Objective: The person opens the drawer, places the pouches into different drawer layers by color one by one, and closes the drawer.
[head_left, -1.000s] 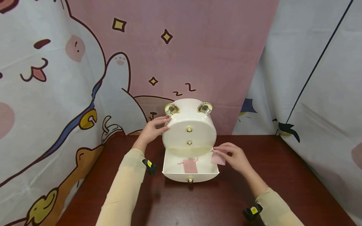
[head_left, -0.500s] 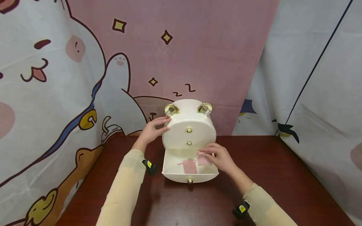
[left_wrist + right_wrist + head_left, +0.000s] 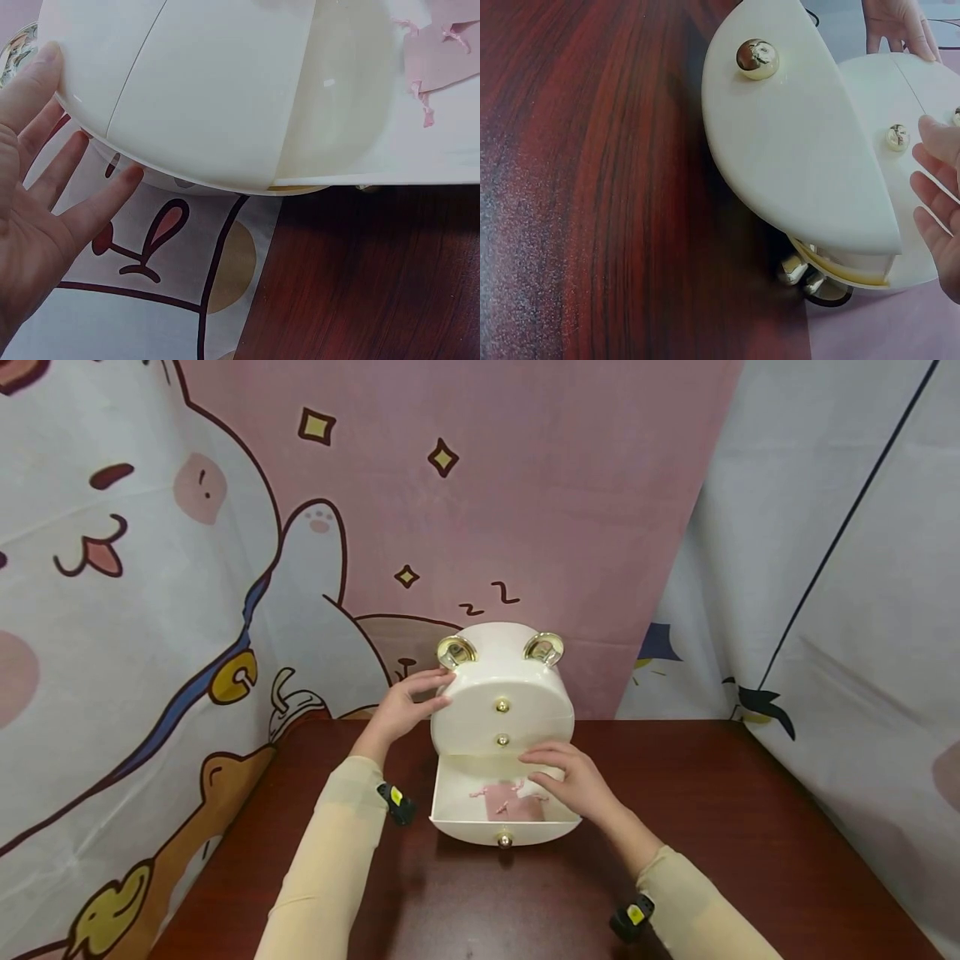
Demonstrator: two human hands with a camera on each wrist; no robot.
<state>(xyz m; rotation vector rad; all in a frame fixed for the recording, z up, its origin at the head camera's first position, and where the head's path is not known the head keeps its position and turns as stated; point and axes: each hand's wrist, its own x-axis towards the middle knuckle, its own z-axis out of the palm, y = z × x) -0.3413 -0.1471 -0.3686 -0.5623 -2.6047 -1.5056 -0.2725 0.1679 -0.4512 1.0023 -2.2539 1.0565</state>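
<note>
A white rounded storage box (image 3: 465, 718) with gold ears and gold knobs stands on the table, its bottom drawer (image 3: 461, 832) pulled out. Inside the drawer lie two small pink drawstring pouches, one pouch (image 3: 497, 795) partly covered by the other pouch (image 3: 528, 811). At the box's upper left side, my left hand (image 3: 401, 708) touches the edge with thumb and spread fingers, as the left wrist view also shows. Over the drawer's right part hovers my right hand (image 3: 573, 781), fingers apart and holding nothing. In the right wrist view the drawer front hides the pouches.
The dark red-brown table (image 3: 480, 902) extends around the box. A cartoon-printed cloth (image 3: 525, 510) hangs behind and at both sides. Gold feet (image 3: 791, 268) show beneath the box in the right wrist view.
My right hand has moved left from the drawer's right edge and let go of the second pouch, which now lies overlapping the first. The left hand has stayed put.
</note>
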